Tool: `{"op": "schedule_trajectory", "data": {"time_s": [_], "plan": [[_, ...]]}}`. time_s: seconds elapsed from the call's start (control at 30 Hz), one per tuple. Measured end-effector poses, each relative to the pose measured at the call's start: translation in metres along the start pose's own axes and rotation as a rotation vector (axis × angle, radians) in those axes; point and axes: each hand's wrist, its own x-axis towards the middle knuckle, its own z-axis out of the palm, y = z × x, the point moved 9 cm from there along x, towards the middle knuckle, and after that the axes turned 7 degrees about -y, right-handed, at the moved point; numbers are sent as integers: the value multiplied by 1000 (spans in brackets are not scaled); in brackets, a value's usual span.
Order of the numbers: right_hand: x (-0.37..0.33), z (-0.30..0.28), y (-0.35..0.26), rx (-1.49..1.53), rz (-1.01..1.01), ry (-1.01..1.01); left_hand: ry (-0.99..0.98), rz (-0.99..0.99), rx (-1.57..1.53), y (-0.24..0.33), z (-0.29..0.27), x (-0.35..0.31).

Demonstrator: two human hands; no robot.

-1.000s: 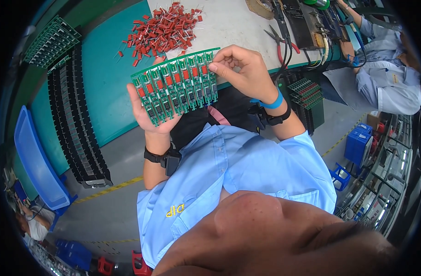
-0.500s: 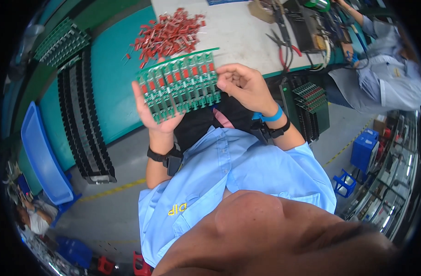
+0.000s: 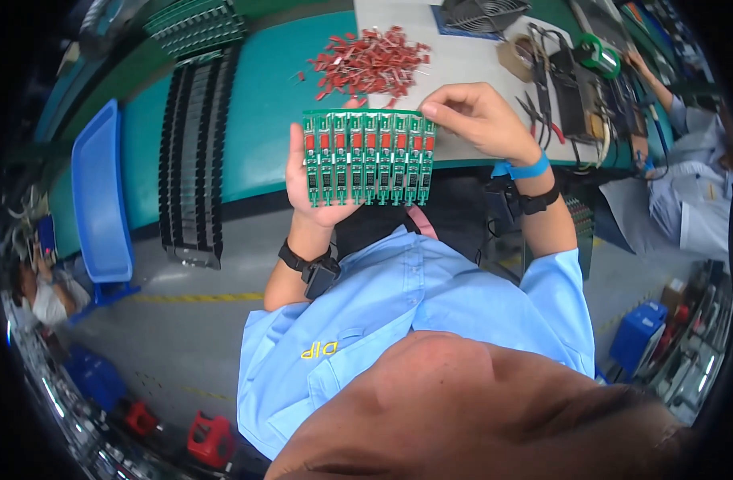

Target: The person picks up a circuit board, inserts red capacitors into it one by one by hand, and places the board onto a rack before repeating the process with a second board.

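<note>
Turned since a moment ago, the green circuit-board panel (image 3: 368, 158) now sits squarer to you, its strips running straight up and down rather than slanting, and raised closer to the bench edge. Your left hand (image 3: 318, 188) cradles the panel from behind and below, palm under it and thumb curled at its left edge, grasping it firmly. Your right hand (image 3: 472, 120) pinches the panel's upper right corner, fingertips closed on the last strip. Each strip carries a small red component near its top. Just beyond the panel, a heap of loose red components (image 3: 366, 64) lies on the pale work mat (image 3: 462, 60), which rests on the teal bench (image 3: 262, 96). Black slotted racks (image 3: 192, 152) stretch along the bench to your left, beside a blue tray (image 3: 98, 192). Pliers (image 3: 542, 116) lie near your right hand.
</note>
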Motion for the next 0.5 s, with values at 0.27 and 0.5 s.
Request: {"op": "schedule_trajectory", "data": {"time_s": [0.27,0.5], "plan": [[38,27,-12,142,45,-172,49,29,156,27,31,-15],[91,61,-38,130,14,-194,-23,106,241,68,77,-60]]}}
